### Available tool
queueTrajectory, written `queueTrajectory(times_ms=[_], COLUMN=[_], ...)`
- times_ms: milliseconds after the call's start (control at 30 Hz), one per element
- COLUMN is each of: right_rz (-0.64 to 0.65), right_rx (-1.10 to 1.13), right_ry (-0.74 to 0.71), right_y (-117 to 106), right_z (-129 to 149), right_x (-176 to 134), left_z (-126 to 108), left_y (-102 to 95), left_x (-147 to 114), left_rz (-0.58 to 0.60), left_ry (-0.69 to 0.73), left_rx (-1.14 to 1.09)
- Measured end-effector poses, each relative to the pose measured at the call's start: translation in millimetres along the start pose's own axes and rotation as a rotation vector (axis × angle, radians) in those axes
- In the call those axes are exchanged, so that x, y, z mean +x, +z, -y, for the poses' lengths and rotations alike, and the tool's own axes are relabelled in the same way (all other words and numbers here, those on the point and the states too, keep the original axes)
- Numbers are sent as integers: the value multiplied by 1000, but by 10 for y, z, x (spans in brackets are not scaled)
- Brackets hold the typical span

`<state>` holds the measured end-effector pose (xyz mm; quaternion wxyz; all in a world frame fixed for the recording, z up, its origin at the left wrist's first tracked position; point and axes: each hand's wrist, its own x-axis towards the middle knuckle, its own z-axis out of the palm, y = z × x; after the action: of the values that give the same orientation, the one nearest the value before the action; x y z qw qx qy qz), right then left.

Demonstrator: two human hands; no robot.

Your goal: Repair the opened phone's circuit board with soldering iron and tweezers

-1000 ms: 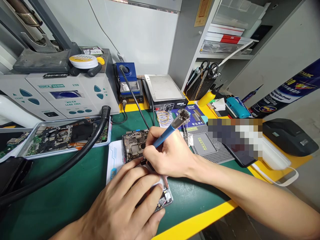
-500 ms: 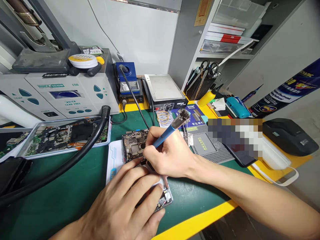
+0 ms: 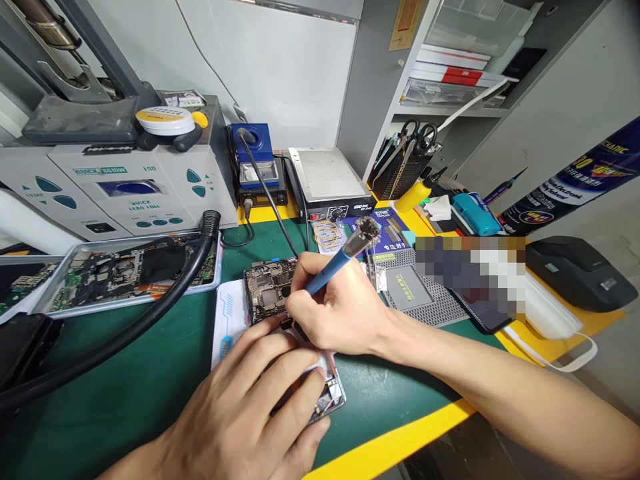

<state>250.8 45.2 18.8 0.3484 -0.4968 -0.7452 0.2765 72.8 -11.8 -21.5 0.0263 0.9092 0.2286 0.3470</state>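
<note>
1. While pinching a blue-handled tool (image 3: pixel 333 270) narrowly between thumb and fingers of the right hand (image 3: pixel 340 310), cannot see its lower tip.
2. Between 7 and 8 o'clock from there, noted the left hand (image 3: pixel 250 393), spread over the near half of an opened device (image 3: pixel 336 392); cannot tell whether clasping it.
3. At 9 o'clock, noted the device's bare circuit board (image 3: pixel 267 297), partly covered by right fingers.
4. Judged a slip the main risk: given a loosened pinch or uneven left-hand pressure, could scrape or dislodge small board parts.
5. At 11 o'clock, logged a black cable (image 3: pixel 273 200), lost behind hand and board; if snagged, might jog the work.
6. Farther out, logged hot plate (image 3: pixel 327 175) at 12, hose (image 3: pixel 203 257) near 10, perforated mat (image 3: pixel 407 287) toward 3.
</note>
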Motion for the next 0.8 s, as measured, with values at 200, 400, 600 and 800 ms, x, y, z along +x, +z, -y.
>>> queueTrajectory(times_ms=[200, 400, 600, 800], right_rz=[9, 14, 14, 13], right_rx=[11, 9, 3, 17], right_ry=[20, 12, 4, 9], right_y=[2, 1, -3, -6], right_z=[1, 5, 4, 4], right_x=[-5, 0, -2, -1], left_z=[0, -14, -29, -25], left_y=[-7, -45, -35, -46], left_x=[8, 47, 37, 38], left_rz=[38, 42, 42, 36], left_ry=[-7, -8, -9, -4], left_rx=[6, 9, 9, 5])
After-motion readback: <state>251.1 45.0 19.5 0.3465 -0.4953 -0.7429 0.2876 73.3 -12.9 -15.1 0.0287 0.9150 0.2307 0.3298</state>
